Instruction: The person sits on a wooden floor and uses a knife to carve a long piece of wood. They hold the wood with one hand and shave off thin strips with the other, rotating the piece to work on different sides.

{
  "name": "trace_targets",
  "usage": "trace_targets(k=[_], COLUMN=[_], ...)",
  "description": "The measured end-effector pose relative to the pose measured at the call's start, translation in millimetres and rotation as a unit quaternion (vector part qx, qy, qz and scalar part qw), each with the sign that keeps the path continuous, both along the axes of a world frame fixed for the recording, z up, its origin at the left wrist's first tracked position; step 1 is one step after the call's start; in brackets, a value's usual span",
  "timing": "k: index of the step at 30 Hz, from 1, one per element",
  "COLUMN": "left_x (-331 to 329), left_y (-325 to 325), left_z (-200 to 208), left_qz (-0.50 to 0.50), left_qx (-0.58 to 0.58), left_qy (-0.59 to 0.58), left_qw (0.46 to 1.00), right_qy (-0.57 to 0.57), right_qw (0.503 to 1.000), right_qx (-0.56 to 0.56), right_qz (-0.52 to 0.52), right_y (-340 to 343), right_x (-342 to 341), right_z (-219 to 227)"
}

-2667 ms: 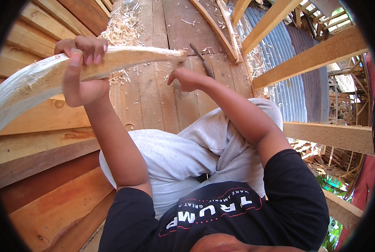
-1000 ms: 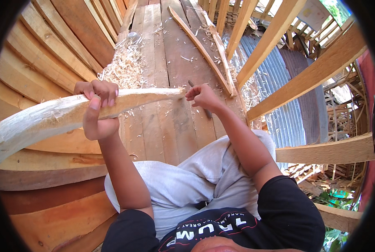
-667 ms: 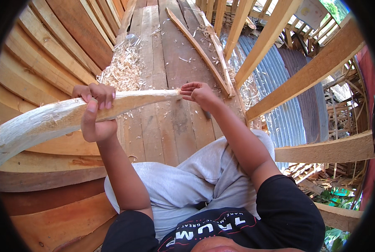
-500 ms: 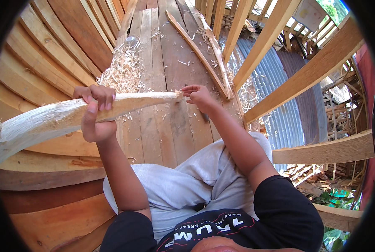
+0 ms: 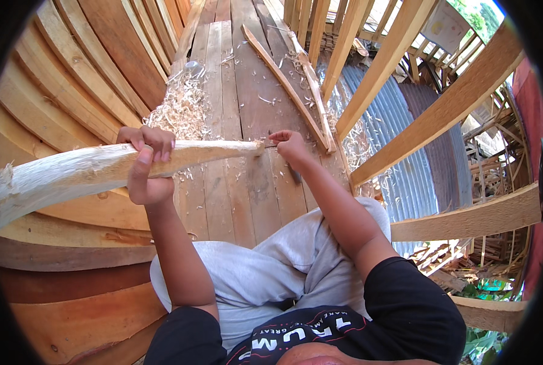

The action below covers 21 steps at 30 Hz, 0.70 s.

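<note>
From my station I record a curved pale timber (image 5: 89,173) spanning the left of the scene, its thick part running out at the left edge and its narrow tip ending near the middle, above the board floor (image 5: 222,201). The left hand (image 5: 140,173) is wrapped around it, fingers over the far edge and thumb on the near face. The right hand (image 5: 291,148) is just beside the tip, apparently apart from it, fingers bent; I cannot tell whether they pinch anything.

I judge the piece stiff and fairly heavy toward the thick left part, with little slip on its rough, fibrous surface. The thin tip looks the likeliest part to chip. I recommend holding it around the middle, with support under the thick part.

Containers: one small roundish item (image 5: 193,67), possibly a cup, at the far left by the shavings (image 5: 177,109); contents not discernible.
</note>
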State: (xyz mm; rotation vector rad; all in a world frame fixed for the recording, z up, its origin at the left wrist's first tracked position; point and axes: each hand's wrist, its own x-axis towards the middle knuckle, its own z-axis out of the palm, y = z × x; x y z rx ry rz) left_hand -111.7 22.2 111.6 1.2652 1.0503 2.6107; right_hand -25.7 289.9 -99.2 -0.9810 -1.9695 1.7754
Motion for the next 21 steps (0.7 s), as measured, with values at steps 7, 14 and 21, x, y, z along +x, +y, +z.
trace_targets(k=[7,14,21], left_x=[0,2,2], left_y=[-3,0,-1], left_z=[1,4,1], left_qz=[-0.004,-0.012,-0.002], left_qx=[-0.001,0.003,0.014], left_qy=[0.001,0.003,-0.007], left_qw=[1.000,1.000,1.000], right_qy=[-0.054,-0.363,-0.462], right_qw=[0.987,0.883,0.833], right_qx=[0.152,0.290,0.271], right_qz=[0.005,0.069,0.139], right_y=[-7,-6,-8], right_x=[6,11,21], right_z=[13,8,-10])
